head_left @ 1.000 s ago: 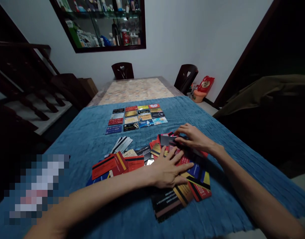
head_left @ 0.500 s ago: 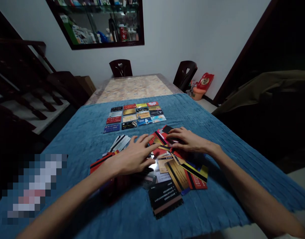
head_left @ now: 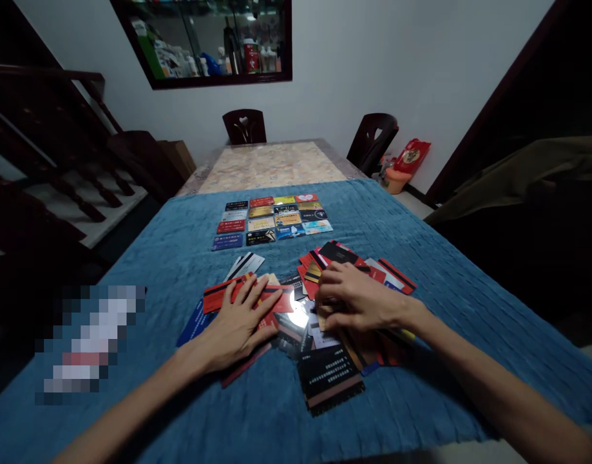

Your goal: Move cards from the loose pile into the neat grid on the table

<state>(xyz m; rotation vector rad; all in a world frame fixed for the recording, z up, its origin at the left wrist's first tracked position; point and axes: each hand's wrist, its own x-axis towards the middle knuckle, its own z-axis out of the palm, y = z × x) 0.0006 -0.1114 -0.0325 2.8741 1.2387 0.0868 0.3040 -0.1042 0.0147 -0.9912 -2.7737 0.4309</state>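
Though askew, red cards [head_left: 214, 301] beneath left hand [head_left: 242, 323]

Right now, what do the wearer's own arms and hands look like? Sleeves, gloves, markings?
Bare, five-fingered human left hand and matching right hand, no gloves. Slim, tapering left forearm and right forearm, no sleeves in frame. No watch, bracelet, ring, cable or marking visible. Nails: too dim to judge.

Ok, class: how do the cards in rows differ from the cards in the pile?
The cards in rows lie side by side; the cards in the pile overlap at odd angles. The left hand and right hand are at the pile, away from the rows. Both rest on the blue cloth.
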